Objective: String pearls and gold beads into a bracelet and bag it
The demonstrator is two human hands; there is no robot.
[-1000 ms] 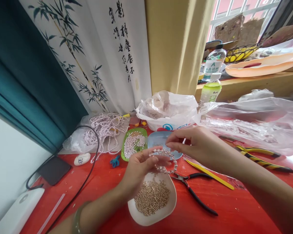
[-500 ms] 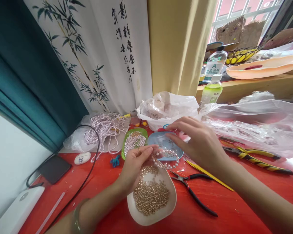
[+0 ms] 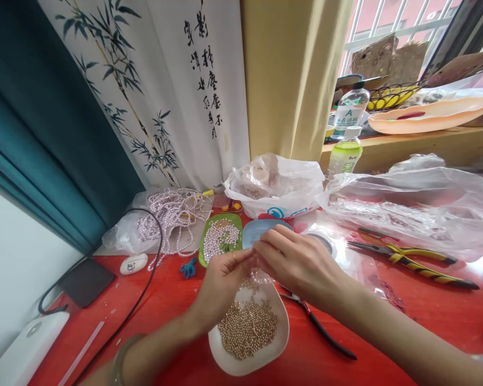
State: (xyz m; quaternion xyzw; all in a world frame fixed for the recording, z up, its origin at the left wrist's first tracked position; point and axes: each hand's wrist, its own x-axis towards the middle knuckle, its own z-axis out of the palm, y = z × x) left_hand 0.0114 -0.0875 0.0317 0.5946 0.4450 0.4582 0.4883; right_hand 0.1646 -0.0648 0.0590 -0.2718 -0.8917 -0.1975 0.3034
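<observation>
My left hand is closed in a pinch on a beaded bracelet, which hangs over the far end of a cream dish. Fingertips together, my right hand pinches at the same spot and hides most of the bracelet. Small golden beads fill much of the dish. Beyond my hands are a green tray with pale pearl beads and a blue tray, partly covered by my right hand. Black-handled pliers lie beside the dish, partly under my right forearm.
Strung pearls lie in a heap at the back left near a black cable. Yellow-and-black pliers rest at the right, before plastic bags. A white bag and bottles stand behind.
My right hand has come down and left from above the blue tray, its fingers closing against my left fingertips. The bracelet's ring, plainly seen before, is now mostly covered.
</observation>
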